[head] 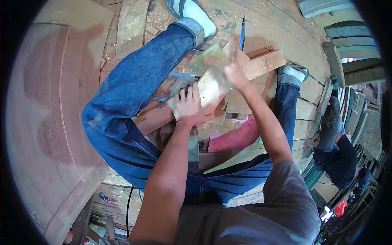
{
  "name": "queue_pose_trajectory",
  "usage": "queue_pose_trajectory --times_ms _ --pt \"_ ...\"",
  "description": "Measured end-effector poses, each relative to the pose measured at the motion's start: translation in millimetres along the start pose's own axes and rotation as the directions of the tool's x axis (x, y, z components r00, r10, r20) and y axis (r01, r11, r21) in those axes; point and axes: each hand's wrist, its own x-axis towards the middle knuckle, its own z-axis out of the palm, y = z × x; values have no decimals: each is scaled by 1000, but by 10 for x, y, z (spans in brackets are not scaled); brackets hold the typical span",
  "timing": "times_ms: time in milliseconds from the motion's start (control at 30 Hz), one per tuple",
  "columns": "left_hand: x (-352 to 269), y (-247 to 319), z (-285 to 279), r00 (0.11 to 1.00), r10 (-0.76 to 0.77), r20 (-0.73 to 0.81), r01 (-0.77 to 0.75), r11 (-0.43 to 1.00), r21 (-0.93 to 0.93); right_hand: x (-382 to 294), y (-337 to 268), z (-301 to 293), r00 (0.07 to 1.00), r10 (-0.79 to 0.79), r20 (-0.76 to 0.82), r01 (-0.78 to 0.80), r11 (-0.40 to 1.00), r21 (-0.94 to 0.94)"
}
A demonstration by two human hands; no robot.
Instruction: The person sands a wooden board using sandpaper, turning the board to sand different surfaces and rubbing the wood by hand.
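My left hand [187, 102] lies over a pale squared timber [211, 87], fingers spread on its face and thumb along the near side. My right hand [234, 75] is closed around a motion-blurred tool [211, 58] over the timber's upper part; its exact kind is too smeared to tell. Beneath runs another timber piece [265, 64], slanting up to the right. A reddish-brown beam [156, 119] reaches from by my left hand towards my bent left leg. Between my legs lies a curved pink-painted piece [234, 136].
A large wooden panel [46, 107] fills the left side. Shavings litter the plank floor [260, 18]. Stacked timbers [352, 33] stand at upper right, and another person [333, 156] is low at far right. A black cable [129, 211] runs near a small tool [105, 197].
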Motion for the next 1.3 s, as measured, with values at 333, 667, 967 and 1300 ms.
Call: queue_pose_trajectory --times_ms 333,667,967,1300 --pt "83 109 49 990 92 -109 -94 996 -10 -656 101 -255 834 432 -342 -329 889 319" --pt "-73 165 -70 992 -21 -127 26 999 34 -1863 -546 -534 731 515 -448 -212 795 568" --pt "-1846 2118 -999 302 935 -185 -770 125 -626 -2101 -382 85 648 322 -690 -44 921 388" --pt "-2979 2789 -1624 -469 873 -137 -488 -385 -783 -1947 -570 -24 855 485 -185 -351 802 483"
